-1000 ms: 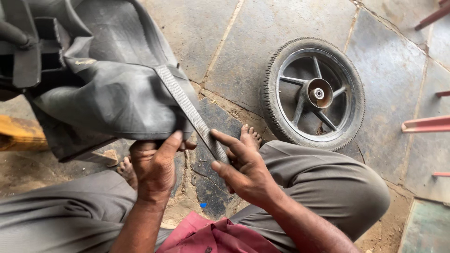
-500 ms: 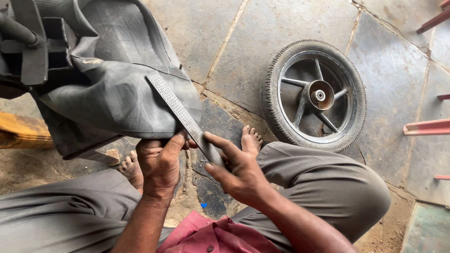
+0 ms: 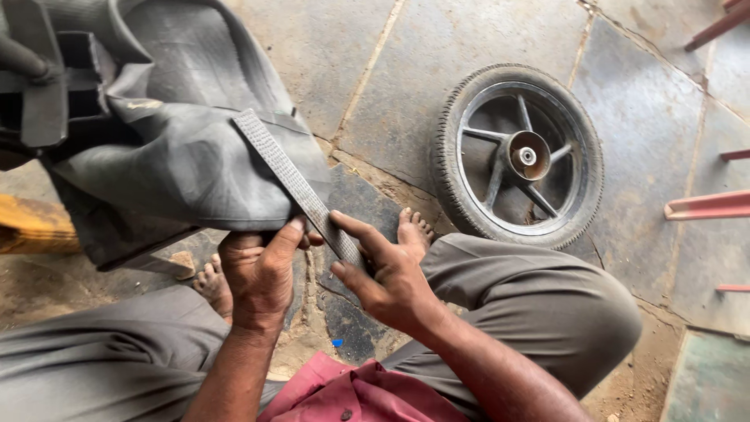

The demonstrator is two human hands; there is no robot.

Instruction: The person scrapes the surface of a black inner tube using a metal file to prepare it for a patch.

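Seated on stone floor, knees apart. Left hand closed on lower edge of black rubber inner tube, thumb up vs. flat rasp. Right hand grips rasp's near end, fingers along it; rasp lies diagonally across tube. 1 spoked wheel w/ tyre flat on floor, well apart to right.

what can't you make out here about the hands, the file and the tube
- Head view: the lower end of the file is hidden under the right hand, so any handle cannot be seen.
- The left hand has its fingertips tucked under the tube; how they grip it is hidden.
- The tube runs off the top and left edges; its full shape is cut off.
- The spot on the tube under the file is covered.
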